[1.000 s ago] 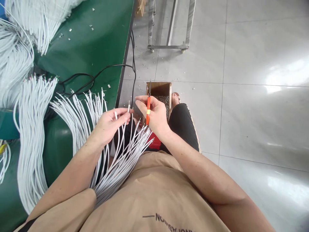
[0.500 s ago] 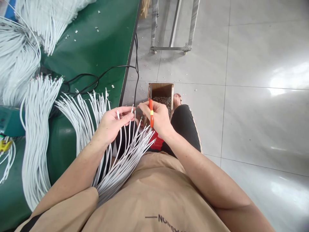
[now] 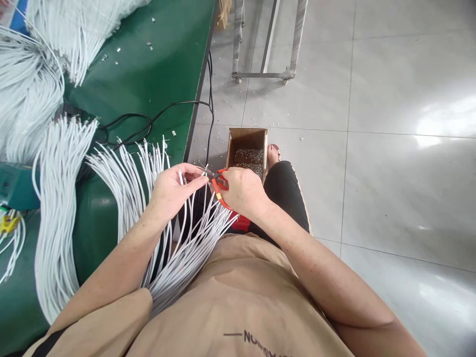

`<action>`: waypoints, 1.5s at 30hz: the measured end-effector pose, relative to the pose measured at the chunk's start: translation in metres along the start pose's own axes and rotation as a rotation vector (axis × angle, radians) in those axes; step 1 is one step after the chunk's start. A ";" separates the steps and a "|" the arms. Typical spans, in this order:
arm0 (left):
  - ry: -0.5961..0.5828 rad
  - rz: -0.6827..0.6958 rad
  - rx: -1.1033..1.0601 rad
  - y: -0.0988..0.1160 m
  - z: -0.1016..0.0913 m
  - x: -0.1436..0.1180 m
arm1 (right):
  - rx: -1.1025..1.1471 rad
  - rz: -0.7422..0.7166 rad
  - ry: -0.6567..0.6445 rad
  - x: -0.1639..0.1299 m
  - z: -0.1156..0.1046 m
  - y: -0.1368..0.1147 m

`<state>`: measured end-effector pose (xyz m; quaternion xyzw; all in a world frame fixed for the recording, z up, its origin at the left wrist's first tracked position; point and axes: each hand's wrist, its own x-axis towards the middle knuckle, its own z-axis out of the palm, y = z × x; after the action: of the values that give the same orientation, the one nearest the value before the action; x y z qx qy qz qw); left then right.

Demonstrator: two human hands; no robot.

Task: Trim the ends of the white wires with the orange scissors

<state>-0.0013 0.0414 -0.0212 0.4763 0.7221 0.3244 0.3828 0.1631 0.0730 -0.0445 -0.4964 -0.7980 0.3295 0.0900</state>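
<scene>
1. Head view: a green table (image 3: 148,64) carries heaps of white wires (image 3: 55,208), fanned over its edge so their ends reach the person's lap.
2. A cardboard box (image 3: 247,148) of small offcuts sits on the floor right under the hands, seemingly to catch trimmings.
3. The left hand (image 3: 173,191) pinches 1 wire end (image 3: 181,177) upright, fingers closed on it, presenting the tip.
4. The right hand (image 3: 241,191) is clamped around orange-handled snips (image 3: 217,186), blades pointing at that tip.

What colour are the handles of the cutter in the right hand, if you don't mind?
Orange, seen in the head view: the cutter sits in the right hand.
</scene>
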 end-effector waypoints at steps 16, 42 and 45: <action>-0.027 0.007 0.223 0.008 -0.001 -0.006 | -0.118 -0.014 0.049 -0.006 0.006 0.001; -0.057 0.010 0.245 0.015 0.003 -0.008 | 1.266 0.186 0.172 0.005 0.018 -0.008; -0.088 0.008 0.189 0.012 0.002 -0.007 | 1.399 0.159 0.086 0.005 0.013 -0.006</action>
<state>0.0076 0.0390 -0.0100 0.5271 0.7298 0.2352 0.3664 0.1498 0.0699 -0.0520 -0.3915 -0.3559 0.7509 0.3953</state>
